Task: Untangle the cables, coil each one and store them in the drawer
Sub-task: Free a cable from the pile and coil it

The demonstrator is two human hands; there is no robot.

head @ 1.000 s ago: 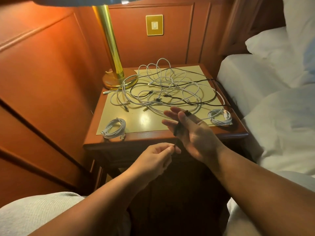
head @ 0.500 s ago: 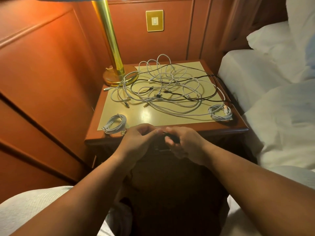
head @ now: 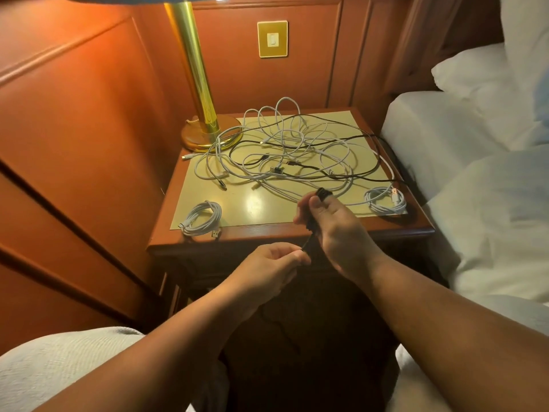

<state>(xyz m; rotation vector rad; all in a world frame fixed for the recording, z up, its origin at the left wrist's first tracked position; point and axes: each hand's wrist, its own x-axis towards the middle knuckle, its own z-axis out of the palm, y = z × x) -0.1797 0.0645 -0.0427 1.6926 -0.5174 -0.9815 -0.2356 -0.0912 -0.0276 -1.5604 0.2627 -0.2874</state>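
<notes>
I'm seeing the right hand [head: 332,230] gripping a black cable [head: 312,224] wound around its fingers, above the nightstand [head: 297,233] front edge. The left hand [head: 273,263], just below, is pinching the cable's free end. The tangle of cables [head: 291,153] is lying beyond, two white coils [head: 203,218] flanking

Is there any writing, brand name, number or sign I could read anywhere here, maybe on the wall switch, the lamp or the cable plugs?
None can be read.
Wall switch plate: plain brass with a white rocker, no marking visible.
Lamp stem: bare brass, with a faint reflection low down, no lettering.
Plugs on the two coiled white cables and in the tangled pile: too small to show any print.
</notes>
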